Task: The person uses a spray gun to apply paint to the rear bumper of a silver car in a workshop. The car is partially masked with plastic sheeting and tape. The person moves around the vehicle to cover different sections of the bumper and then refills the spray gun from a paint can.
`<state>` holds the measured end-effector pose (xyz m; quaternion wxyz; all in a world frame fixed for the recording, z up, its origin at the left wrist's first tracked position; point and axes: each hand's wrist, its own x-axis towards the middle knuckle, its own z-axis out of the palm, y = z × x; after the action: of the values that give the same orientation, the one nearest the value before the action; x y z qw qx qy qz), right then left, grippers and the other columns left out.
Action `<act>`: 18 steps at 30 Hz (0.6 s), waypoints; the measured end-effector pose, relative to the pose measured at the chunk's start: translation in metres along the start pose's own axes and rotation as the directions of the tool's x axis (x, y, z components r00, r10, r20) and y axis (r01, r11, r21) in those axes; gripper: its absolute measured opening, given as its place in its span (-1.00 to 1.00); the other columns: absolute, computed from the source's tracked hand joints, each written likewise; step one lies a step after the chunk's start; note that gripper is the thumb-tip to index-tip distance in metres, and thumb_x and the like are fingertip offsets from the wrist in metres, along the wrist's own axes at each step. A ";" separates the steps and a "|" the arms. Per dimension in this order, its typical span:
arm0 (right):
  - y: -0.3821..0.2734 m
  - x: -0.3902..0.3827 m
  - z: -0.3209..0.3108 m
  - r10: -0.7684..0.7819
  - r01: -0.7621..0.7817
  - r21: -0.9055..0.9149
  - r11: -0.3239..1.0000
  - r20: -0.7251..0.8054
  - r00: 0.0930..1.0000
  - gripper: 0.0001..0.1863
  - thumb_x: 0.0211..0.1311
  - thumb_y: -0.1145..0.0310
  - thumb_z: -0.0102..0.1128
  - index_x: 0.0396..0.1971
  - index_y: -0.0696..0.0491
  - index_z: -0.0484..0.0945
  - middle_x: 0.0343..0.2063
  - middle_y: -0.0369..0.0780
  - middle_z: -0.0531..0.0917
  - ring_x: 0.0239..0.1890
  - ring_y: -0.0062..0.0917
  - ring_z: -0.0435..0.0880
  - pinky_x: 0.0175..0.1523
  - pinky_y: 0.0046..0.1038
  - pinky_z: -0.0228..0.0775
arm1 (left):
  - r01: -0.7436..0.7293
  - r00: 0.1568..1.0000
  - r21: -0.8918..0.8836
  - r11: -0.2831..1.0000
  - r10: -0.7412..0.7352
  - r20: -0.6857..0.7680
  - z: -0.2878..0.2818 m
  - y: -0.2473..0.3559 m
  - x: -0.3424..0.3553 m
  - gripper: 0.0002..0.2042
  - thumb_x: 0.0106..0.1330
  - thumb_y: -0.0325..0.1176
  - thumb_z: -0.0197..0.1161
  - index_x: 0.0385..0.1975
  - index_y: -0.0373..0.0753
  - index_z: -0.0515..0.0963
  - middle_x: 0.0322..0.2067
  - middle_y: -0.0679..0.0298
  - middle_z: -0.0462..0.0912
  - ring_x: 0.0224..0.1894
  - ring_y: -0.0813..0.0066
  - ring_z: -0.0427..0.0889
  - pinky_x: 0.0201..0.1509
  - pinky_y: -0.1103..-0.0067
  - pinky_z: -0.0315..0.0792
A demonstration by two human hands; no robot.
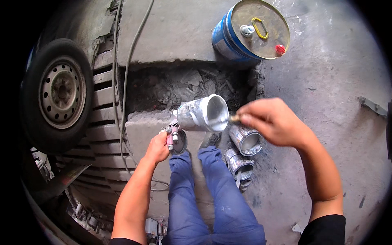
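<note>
My left hand grips a spray gun with pinkish and metal fittings. A paint-smeared silver cup joins the gun, tilted on its side with its open mouth facing right. My right hand, smeared by motion, pinches a small brownish piece at the cup's mouth. It may be a brush handle, but its far end is too blurred to tell. Below the gun shows a dark round disc; whether it touches the gun I cannot tell.
Two paint-crusted cans stand right of my feet. Ahead is a rubble-filled pit, with a blue drum beyond it. At left are a wheel, slats and hoses. A metal scrap lies far right.
</note>
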<state>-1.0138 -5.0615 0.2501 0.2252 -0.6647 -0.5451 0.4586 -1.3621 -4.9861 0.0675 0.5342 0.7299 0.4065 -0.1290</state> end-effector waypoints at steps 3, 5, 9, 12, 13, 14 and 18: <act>0.003 -0.013 -0.012 0.033 -0.014 -0.363 0.932 0.046 0.998 -0.89 0.15 0.37 0.15 -0.40 0.08 0.58 -0.57 -0.12 0.52 -0.47 -0.20 0.54 -0.37 -0.27 0.38 | -0.003 0.996 0.033 0.999 0.000 0.093 -0.003 -0.008 0.003 -0.89 0.20 -0.41 0.06 -0.35 -0.31 0.43 -0.44 -0.04 0.54 -0.38 0.01 0.50 -0.24 0.33 0.40; 0.005 -0.003 -0.017 -0.015 -0.029 -0.502 0.865 -0.084 0.996 -0.90 0.13 0.36 0.17 -0.42 0.07 0.56 -0.57 -0.15 0.48 -0.47 -0.23 0.52 -0.38 -0.27 0.37 | 0.007 0.987 0.013 1.000 -0.009 0.159 -0.005 -0.003 0.004 -0.89 0.23 -0.42 0.06 -0.33 -0.30 0.43 -0.47 0.02 0.54 -0.43 0.16 0.49 -0.26 0.38 0.40; -0.001 0.012 -0.008 -0.070 0.081 -0.255 0.964 0.052 0.996 -0.88 0.12 0.36 0.19 -0.43 0.09 0.56 -0.58 -0.14 0.50 -0.46 -0.22 0.54 -0.37 -0.27 0.38 | 0.082 0.969 -0.101 0.991 -0.056 0.241 -0.009 0.005 0.006 -0.90 0.22 -0.40 0.10 -0.36 -0.29 0.43 -0.51 0.16 0.52 -0.43 0.39 0.44 -0.27 0.45 0.40; 0.002 -0.001 -0.013 -0.036 0.066 -0.409 0.910 0.081 0.996 -0.89 0.12 0.36 0.19 -0.43 0.08 0.56 -0.59 -0.15 0.49 -0.46 -0.23 0.53 -0.38 -0.26 0.37 | 0.090 0.957 -0.134 0.987 -0.049 0.285 -0.011 0.007 0.006 -0.90 0.22 -0.40 0.12 -0.38 -0.29 0.42 -0.52 0.25 0.49 -0.42 0.50 0.39 -0.28 0.51 0.38; 0.005 0.001 -0.018 -0.037 0.037 -0.468 0.883 0.010 0.999 -0.89 0.11 0.36 0.19 -0.43 0.07 0.56 -0.59 -0.15 0.48 -0.46 -0.24 0.53 -0.37 -0.26 0.37 | 0.081 0.954 -0.138 0.987 -0.037 0.298 -0.012 0.008 0.006 -0.90 0.22 -0.40 0.12 -0.39 -0.29 0.42 -0.53 0.27 0.48 -0.42 0.53 0.38 -0.28 0.53 0.38; 0.005 0.005 -0.023 -0.041 0.002 -0.525 0.851 -0.063 0.997 -0.89 0.11 0.36 0.19 -0.43 0.07 0.56 -0.59 -0.15 0.48 -0.45 -0.24 0.54 -0.37 -0.26 0.37 | 0.086 0.945 -0.125 0.988 -0.041 0.324 -0.012 0.009 0.006 -0.89 0.21 -0.39 0.14 -0.37 -0.28 0.44 -0.51 0.26 0.50 -0.41 0.50 0.41 -0.27 0.51 0.39; -0.006 0.013 -0.015 -0.115 0.143 -0.230 0.963 0.131 0.985 -0.92 0.11 0.37 0.17 -0.44 0.05 0.56 -0.56 -0.16 0.48 -0.46 -0.24 0.52 -0.36 -0.29 0.37 | 0.090 0.926 -0.126 0.988 -0.036 0.376 -0.013 0.008 0.006 -0.86 0.19 -0.38 0.18 -0.33 -0.28 0.46 -0.47 0.24 0.54 -0.38 0.46 0.46 -0.22 0.50 0.40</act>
<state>-1.0043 -5.0444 0.2568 0.1410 -0.6219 -0.6508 0.4121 -1.3555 -4.9729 0.0745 0.6474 0.6391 0.3292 -0.2530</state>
